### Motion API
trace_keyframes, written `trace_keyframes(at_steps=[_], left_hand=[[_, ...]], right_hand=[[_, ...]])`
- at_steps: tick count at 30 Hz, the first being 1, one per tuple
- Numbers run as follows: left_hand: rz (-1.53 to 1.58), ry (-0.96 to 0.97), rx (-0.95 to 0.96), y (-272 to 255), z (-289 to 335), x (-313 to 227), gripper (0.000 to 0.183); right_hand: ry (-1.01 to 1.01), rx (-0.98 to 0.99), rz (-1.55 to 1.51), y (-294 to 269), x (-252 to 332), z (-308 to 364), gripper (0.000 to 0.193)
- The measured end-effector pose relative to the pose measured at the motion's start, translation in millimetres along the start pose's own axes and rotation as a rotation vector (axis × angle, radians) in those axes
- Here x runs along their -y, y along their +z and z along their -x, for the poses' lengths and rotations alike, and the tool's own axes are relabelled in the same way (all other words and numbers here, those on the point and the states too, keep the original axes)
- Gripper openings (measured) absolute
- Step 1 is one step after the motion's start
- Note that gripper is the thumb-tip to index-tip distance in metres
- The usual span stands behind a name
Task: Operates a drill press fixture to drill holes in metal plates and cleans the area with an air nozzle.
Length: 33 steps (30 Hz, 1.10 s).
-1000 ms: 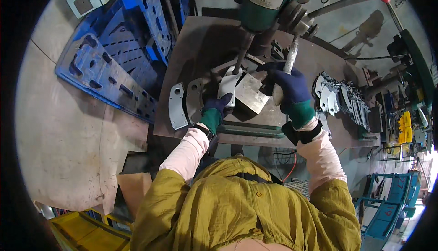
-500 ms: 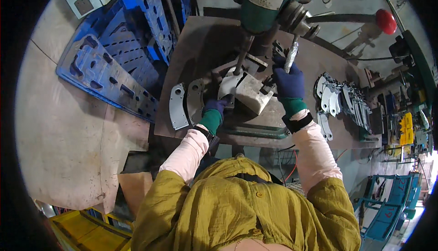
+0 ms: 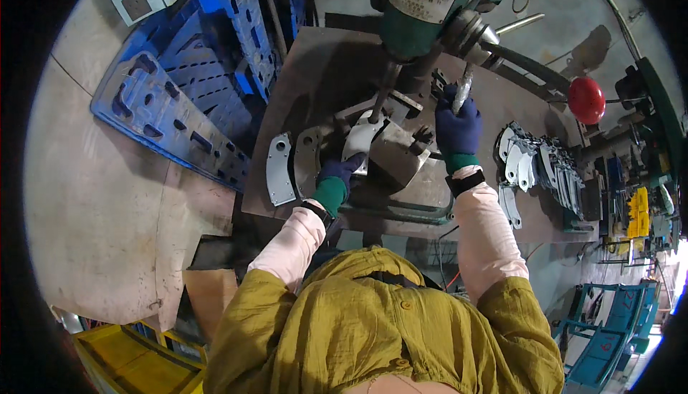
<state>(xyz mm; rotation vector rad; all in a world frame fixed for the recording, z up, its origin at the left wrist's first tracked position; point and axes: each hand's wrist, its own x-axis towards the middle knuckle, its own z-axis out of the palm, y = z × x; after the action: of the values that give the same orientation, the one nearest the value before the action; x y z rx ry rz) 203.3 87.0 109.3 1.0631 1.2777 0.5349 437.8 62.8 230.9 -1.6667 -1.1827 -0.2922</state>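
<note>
My left hand (image 3: 335, 178), in a dark blue glove with a green cuff, grips the near end of a curved metal plate (image 3: 360, 138). That plate lies in a metal fixture (image 3: 401, 152) beneath the drill press (image 3: 416, 18), and the spindle (image 3: 385, 93) comes down to its far end. Whether the tip cuts into the plate, I cannot tell. My right hand (image 3: 459, 127), gloved alike, is closed around a silver-wrapped feed handle (image 3: 464, 92) at the right of the drill head. Another feed lever ends in a red ball knob (image 3: 586, 100).
Left of the fixture lie two curved plates, one light (image 3: 279, 170) and one darker (image 3: 307, 157). A pile of similar plates (image 3: 527, 157) covers the right side of the brown table (image 3: 315, 57). Blue plastic pallets (image 3: 168, 104) stand at the left, a yellow frame (image 3: 132, 358) at lower left.
The feed levers have turned: the red knob has swung down and slightly left. My right hand has moved a little with its handle. My left hand stays on the plate.
</note>
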Motion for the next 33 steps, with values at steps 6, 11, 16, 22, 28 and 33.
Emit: trace_keyframes(at_steps=[6, 11, 16, 22, 28, 33], left_hand=[[0.386, -0.056, 0.068, 2, -18, 18, 0.043], [0.563, -0.100, 0.101, 5, -17, 21, 0.043], [0.440, -0.196, 0.074, -2, -31, 28, 0.049], [0.454, -0.106, -0.038, 11, -13, 14, 0.045], [0.278, -0.038, 0.015, 2, -24, 30, 0.049], [0.446, -0.057, -0.016, 22, -28, 26, 0.050]], right_hand=[[-0.037, -0.006, 0.025, 1, -5, -3, 0.023], [-0.138, -0.018, 0.054, 2, -13, -10, 0.020], [-0.146, -0.006, 0.072, 16, -36, -33, 0.027], [-0.209, 0.089, 0.518, -6, -87, -119, 0.043], [-0.401, 0.012, 0.457, -13, -73, -144, 0.038], [-0.147, 0.211, 0.296, -1, -125, -89, 0.029]])
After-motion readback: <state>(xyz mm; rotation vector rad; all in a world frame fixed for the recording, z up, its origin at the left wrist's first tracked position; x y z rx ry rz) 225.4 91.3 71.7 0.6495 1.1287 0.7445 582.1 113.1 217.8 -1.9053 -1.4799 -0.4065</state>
